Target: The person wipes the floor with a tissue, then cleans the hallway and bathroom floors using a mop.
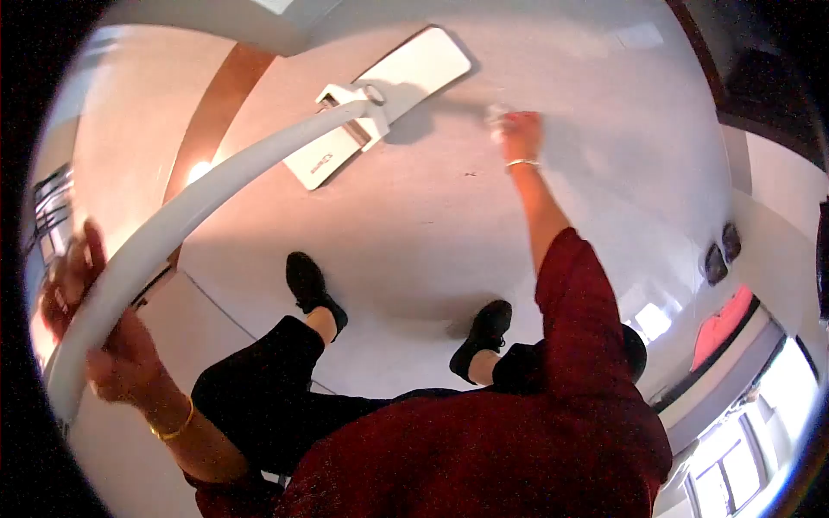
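Mop (203, 200): smooth white pole held in the left hand (131, 364), presumably to keep it standing while the right hand (524, 136), down by the floor (406, 233), grips a blurred, crumpled-looking white wad (496, 123). Left of the right hand, the mop's round-cornered, plastic-looking head (429, 67) lies flat.

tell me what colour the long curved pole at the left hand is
The curved pole is plain white, showing best in the head view.
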The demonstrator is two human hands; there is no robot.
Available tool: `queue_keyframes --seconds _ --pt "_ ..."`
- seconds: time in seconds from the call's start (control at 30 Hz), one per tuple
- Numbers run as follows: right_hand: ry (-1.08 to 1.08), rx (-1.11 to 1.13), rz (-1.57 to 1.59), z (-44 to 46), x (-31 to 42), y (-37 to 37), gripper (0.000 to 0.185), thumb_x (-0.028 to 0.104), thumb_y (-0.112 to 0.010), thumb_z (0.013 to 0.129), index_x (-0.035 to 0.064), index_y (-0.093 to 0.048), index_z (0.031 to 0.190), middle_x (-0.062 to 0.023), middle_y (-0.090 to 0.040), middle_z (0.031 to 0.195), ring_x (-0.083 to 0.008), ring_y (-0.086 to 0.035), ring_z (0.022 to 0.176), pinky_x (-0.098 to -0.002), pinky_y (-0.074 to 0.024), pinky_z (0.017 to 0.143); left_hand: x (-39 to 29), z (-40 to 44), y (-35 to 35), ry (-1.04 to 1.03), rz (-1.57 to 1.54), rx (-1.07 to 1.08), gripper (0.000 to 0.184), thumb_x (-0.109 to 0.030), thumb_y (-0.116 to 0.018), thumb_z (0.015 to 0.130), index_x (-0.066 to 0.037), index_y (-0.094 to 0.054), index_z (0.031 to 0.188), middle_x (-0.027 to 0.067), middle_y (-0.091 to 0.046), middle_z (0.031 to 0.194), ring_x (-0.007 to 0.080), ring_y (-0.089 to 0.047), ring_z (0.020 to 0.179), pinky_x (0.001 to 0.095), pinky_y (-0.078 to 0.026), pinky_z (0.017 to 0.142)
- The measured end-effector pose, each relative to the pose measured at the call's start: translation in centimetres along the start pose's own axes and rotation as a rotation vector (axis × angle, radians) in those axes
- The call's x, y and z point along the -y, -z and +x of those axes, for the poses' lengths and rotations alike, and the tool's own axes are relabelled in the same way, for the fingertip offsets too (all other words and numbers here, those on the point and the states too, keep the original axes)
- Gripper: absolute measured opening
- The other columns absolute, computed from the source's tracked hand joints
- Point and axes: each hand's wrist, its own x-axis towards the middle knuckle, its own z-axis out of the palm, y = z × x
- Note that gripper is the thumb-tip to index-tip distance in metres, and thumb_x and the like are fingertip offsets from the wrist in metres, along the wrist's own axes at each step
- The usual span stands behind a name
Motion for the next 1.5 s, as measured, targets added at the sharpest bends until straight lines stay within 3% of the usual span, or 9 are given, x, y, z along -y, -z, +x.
queue_keyframes --seconds 0.03,0.13,0.27,0.43,0.5,0.7,0.8,1.27,1.5 --pt "-0.048 0.247 -0.33 2.5 -1.1 1.7 0.008 0.019 -0.063 0.064 0.0128 -0.064 0.069 -0.006 -0.057 0.071 -0.0255 -0.052 0.075 -0.0346 -0.0423 0.07 0.1 0.3 -0.1 0.0 -0.03 0.061 0.056 -0.043 -0.06 0.073 -0.007 -0.046 0.114 0.0107 -0.047 0.101 0.0328 -0.038 0.114 0.0562 -0.015 0.102" --pt "-0.379 -0.076 -0.111 4.4 -4.9 3.0 0.015 0.023 -0.064 0.068 0.0085 -0.066 0.071 -0.0073 -0.058 0.069 -0.0238 -0.051 0.07 -0.0335 -0.0407 0.07 0.1 1.0 -0.1 0.021 -0.133 0.248 0.042 -0.038 -0.061 0.075 -0.01 -0.053 0.106 0.0032 -0.048 0.081 0.0259 -0.046 0.102 0.0568 -0.016 0.101" --pt "-0.226 -0.103 0.097 2.2 -5.8 -0.5 0.004 0.011 -0.06 0.069 0.007 -0.061 0.069 -0.0105 -0.055 0.074 -0.025 -0.053 0.073 -0.0336 -0.0433 0.066 0.0 1.1 0.0 0.141 -0.344 0.249 0.026 -0.034 -0.055 0.082 -0.011 -0.059 0.092 -0.0039 -0.033 0.061 0.0138 -0.04 0.071 0.0542 -0.022 0.1" --pt "-0.015 0.359 0.259 -3.3 4.7 0.2 0.005 0.002 -0.053 0.069 0.0042 -0.052 0.074 -0.0119 -0.051 0.082 -0.0274 -0.052 0.076 -0.0347 -0.0427 0.069 -0.3 1.0 -1.8 0.155 -0.39 0.083 0.025 -0.035 -0.059 0.078 -0.011 -0.056 0.087 -0.0023 -0.035 0.066 0.0164 -0.04 0.075 0.0523 -0.02 0.102" --pt "0.283 0.335 0.311 -6.8 8.2 -0.6 0.007 0.004 -0.053 0.071 0.0027 -0.052 0.078 -0.0127 -0.05 0.079 -0.0286 -0.05 0.076 -0.0353 -0.0419 0.07 -0.2 1.7 -2.4 0.139 -0.356 0.08 0.029 -0.037 -0.058 0.078 -0.009 -0.056 0.088 -0.0012 -0.036 0.067 0.0171 -0.041 0.076 0.0519 -0.021 0.102" --pt "0.469 0.387 0.433 -10.3 21.7 -2.7 0.022 -0.001 -0.049 0.072 -0.0008 -0.052 0.094 -0.0124 -0.045 0.093 -0.0256 -0.048 0.087 -0.032 -0.0425 0.074 1.7 3.8 -3.1 -0.028 -0.417 0.162 0.052 -0.042 -0.057 0.078 -0.003 -0.047 0.109 0.0013 -0.042 0.078 0.0209 -0.042 0.088 0.0515 -0.017 0.103" --pt "0.588 0.474 -0.112 -9.3 24.8 -7.2 0.02 0.007 -0.049 0.077 -0.0046 -0.051 0.093 -0.0116 -0.04 0.104 -0.0258 -0.043 0.094 -0.0303 -0.0435 0.077 2.3 4.6 -3.6 -0.122 -0.447 0.207 0.057 -0.044 -0.057 0.077 -0.003 -0.044 0.114 0.002 -0.044 0.083 0.0233 -0.042 0.095 0.0508 -0.016 0.103" --pt "0.655 0.409 0.05 -12.3 20.9 -12.3 0.004 0.009 -0.052 0.069 0.0063 -0.05 0.07 -0.0077 -0.047 0.08 -0.0247 -0.05 0.076 -0.0343 -0.0475 0.062 3.3 5.1 -3.8 -0.153 -0.435 0.267 0.049 -0.041 -0.053 0.08 -0.005 -0.046 0.113 0.0061 -0.048 0.095 0.0281 -0.044 0.104 0.0466 -0.02 0.102" --pt "0.631 0.654 -0.05 -13.7 14.3 -2.7 0.003 0.008 -0.052 0.071 0.0052 -0.053 0.072 -0.0096 -0.049 0.086 -0.0271 -0.051 0.082 -0.0346 -0.0474 0.065 2.3 4.2 -4.1 0.094 -0.443 0.277 0.041 -0.029 -0.056 0.082 -0.002 -0.047 0.111 0.0063 -0.051 0.086 0.0285 -0.047 0.102 0.0452 -0.024 0.101"
